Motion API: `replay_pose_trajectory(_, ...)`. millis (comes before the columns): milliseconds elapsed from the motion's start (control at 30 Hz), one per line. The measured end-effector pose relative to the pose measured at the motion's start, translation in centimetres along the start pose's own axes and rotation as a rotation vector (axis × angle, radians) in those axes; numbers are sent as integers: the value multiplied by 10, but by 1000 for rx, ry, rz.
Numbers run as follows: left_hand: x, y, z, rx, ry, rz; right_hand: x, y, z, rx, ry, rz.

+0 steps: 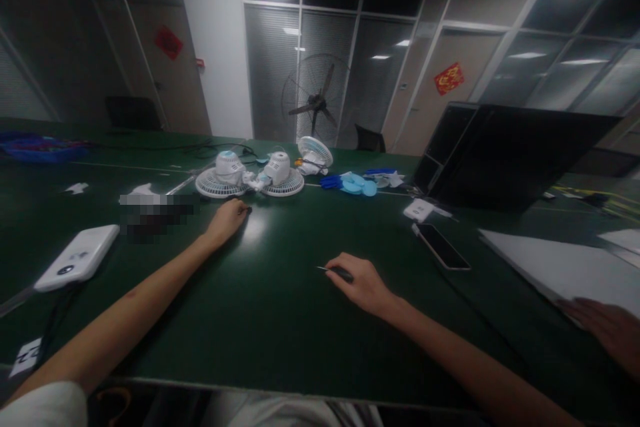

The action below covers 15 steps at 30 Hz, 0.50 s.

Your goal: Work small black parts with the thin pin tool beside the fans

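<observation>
My right hand (361, 282) is closed around a small screwdriver (343, 273), its dark handle in the fingers and its thin metal shaft pointing left, just above the green table (280, 327). Farther forward and to the left, my left hand (230, 219) has its fingers curled together near the tabletop. Something small and dark shows at its fingertips, too small to name. Just beyond that hand, two white fans (227, 177) lie with their round grilles down. A third fan (315, 155) leans tilted behind them.
Light-blue discs (357, 185) lie beside blue gloves. A phone (444, 247) and a large black monitor (515, 153) are on the right. Another person's hand (603, 327) rests by a white board (565, 267). A white device (80, 257) and blue basket (40, 148) are left.
</observation>
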<state>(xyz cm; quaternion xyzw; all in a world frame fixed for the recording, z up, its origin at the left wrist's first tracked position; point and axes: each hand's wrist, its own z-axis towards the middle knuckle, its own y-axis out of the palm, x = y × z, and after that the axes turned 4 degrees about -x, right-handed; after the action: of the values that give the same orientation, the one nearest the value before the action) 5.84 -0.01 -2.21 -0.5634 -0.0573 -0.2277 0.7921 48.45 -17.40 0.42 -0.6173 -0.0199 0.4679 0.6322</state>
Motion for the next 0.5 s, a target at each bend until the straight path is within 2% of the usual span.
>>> replay_pose_trajectory(233,0,2,-2,33,-22,-36,-3,-2,1,3,-9,-6)
replay_pose_trajectory(500,5,0,-5,14,-47,-13,1,0,2,12,-16,-7)
